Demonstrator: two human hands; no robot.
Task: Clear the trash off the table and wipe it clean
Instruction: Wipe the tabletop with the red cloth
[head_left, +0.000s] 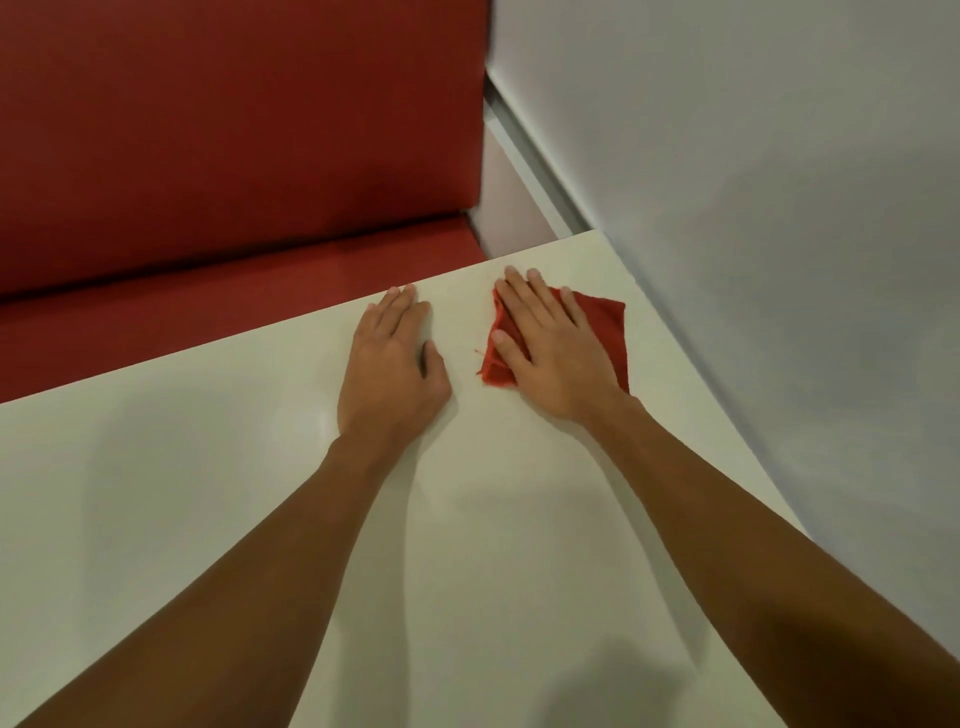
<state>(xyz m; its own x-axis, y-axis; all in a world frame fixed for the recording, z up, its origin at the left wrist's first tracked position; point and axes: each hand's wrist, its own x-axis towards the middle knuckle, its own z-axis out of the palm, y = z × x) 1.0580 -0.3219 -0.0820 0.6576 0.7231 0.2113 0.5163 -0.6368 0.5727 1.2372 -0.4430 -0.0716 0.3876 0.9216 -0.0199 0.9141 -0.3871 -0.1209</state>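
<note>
A white table (218, 499) fills the lower part of the head view. A red cloth (605, 325) lies flat near its far right corner. My right hand (550, 348) presses on the cloth with straight fingers, covering most of it. My left hand (389, 364) rests flat on the bare tabletop to the left of the cloth, fingertips at the table's far edge. No trash shows on the table.
A red padded bench seat (234, 291) with a red backrest (239, 124) runs behind the table's far edge. A grey wall (779, 208) borders the table on the right.
</note>
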